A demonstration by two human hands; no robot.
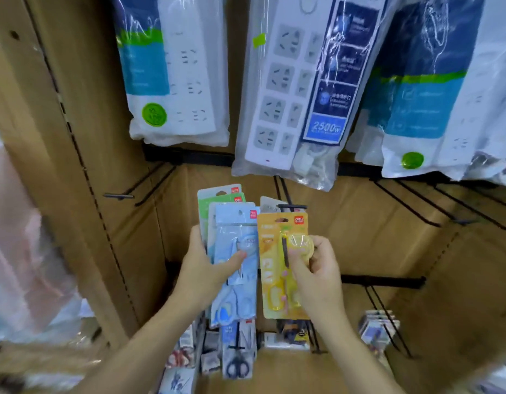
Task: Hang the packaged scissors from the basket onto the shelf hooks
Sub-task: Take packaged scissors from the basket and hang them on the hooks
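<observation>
Two closed grips, left hand round blue packs, right hand pinching yellow pack (edges touching).

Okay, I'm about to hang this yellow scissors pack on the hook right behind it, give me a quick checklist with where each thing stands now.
1. Right hand grips the yellow scissors pack: ok.
2. Pack upright, hang hole at the top: ok.
3. Hole threaded on the hook: not ok, the hole sits just below the hook's tip.
4. Left hand holds the stack of packs off to the hook's left: ok.
5. Free room along the hook: cannot tell, the pack hides its length.
6. Power strip bag above clear of the hook: cannot tell, its lower edge hangs close.
</observation>
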